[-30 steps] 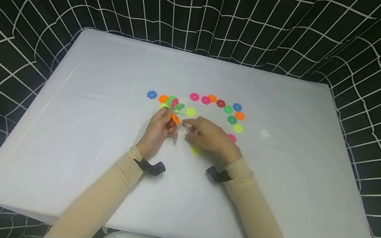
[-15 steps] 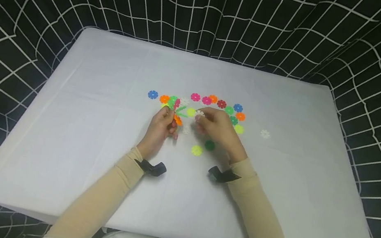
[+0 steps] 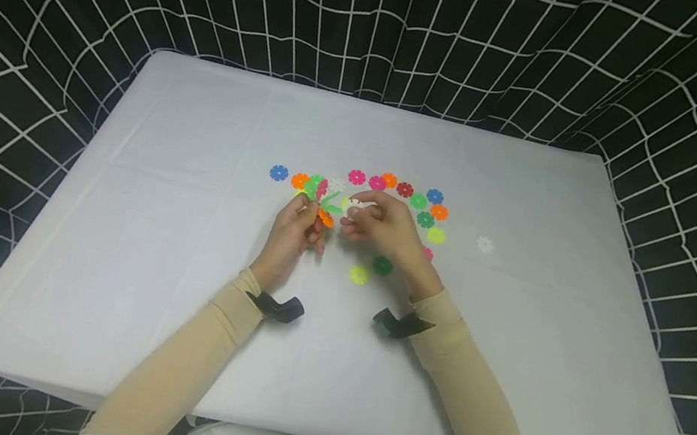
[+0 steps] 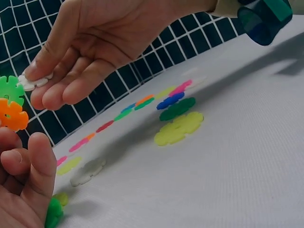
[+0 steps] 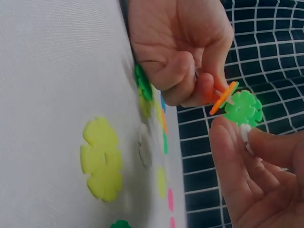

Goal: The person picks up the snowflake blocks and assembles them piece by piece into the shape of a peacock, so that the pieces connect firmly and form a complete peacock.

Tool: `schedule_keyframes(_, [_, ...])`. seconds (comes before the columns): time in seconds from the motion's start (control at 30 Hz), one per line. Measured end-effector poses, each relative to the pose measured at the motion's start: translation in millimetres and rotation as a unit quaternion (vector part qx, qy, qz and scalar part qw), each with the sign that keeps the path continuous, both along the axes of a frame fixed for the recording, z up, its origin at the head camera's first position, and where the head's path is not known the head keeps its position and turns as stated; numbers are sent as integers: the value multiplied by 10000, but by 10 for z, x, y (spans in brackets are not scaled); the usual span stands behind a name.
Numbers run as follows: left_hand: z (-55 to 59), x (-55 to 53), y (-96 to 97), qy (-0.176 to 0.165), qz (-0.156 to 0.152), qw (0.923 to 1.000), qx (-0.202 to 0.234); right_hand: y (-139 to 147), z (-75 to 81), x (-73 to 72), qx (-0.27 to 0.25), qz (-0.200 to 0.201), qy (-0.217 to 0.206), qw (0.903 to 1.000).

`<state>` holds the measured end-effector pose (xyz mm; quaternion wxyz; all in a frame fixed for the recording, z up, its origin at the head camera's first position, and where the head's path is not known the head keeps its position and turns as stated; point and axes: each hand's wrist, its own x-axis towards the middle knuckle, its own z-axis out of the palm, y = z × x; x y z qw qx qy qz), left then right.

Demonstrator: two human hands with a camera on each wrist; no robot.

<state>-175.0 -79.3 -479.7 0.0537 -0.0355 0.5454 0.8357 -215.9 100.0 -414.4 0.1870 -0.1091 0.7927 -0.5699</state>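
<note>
My left hand pinches a joined cluster of plastic snowflake discs, with an orange disc, green discs and a pink disc slotted together. Between the thumb and fingers of my right hand is a white snowflake disc. In the left wrist view that white disc is right at the edge of the cluster's green disc. Both hands are raised over the table, facing each other. Below them lie a yellow disc and a dark green disc.
Loose discs in several colours curve across the white table, from a blue disc at left to a yellow disc at right. A lone white disc lies farther right. Black netted curtain surrounds the table.
My right hand has picked up a white disc from the table, lifted it, and brought it left to the cluster. The left hand has stayed nearly in place, turning the cluster slightly.
</note>
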Motion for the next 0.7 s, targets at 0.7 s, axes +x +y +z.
schedule_keyframes(0.7, [-13, -17, -1, -179, 174, 9992, 312, -51, -67, 6, -549, -414, -355, 9970])
